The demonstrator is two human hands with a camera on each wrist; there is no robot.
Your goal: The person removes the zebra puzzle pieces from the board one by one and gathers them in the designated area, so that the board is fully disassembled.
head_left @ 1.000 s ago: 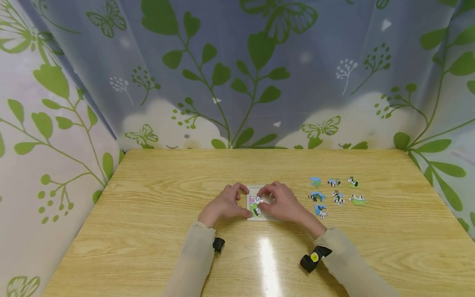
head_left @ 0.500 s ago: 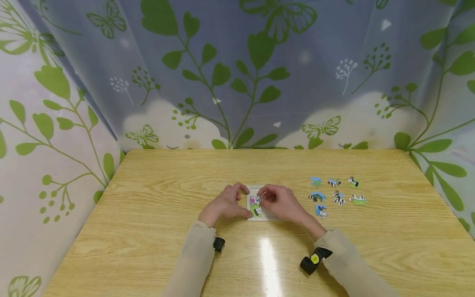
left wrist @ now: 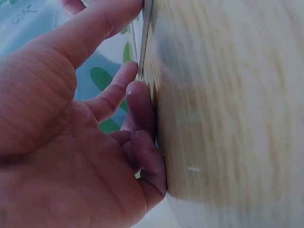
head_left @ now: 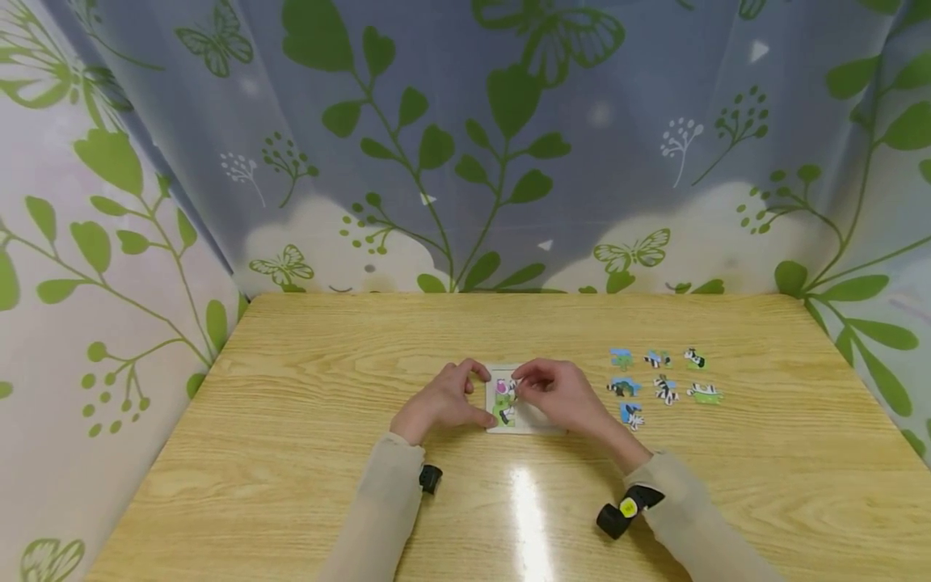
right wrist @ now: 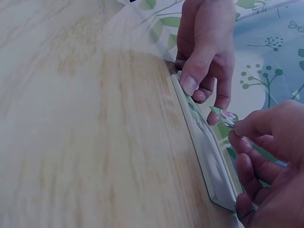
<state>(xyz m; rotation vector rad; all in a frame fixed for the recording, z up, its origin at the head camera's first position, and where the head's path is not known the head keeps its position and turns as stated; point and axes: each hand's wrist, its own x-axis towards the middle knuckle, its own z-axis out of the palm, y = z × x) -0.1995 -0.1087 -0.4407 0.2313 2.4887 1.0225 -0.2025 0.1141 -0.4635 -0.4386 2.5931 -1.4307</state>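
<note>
A small pale puzzle tray [head_left: 529, 422] lies flat on the table in the head view. My left hand [head_left: 444, 402] holds its left side, thumb at the near corner and index finger at the far one. A green-and-white jigsaw piece [head_left: 503, 412] lies in the tray's near left part. My right hand [head_left: 563, 396] is over the tray's right half. Between its thumb and index finger it pinches a jigsaw piece [right wrist: 226, 117] with pink and green on it, tilted just above the tray in the right wrist view. The left wrist view shows the left palm [left wrist: 80, 166] beside the tray's thin edge.
Several loose jigsaw pieces, such as a black-and-white one [head_left: 665, 390], lie in rows to the right of the tray. The wooden table [head_left: 291, 453] meets a leaf-patterned curtain [head_left: 451, 162] at its back.
My right hand has shifted slightly to the right and raised the pinched jigsaw piece's right side, showing more of the tray. The left hand stays on the tray's left side.
</note>
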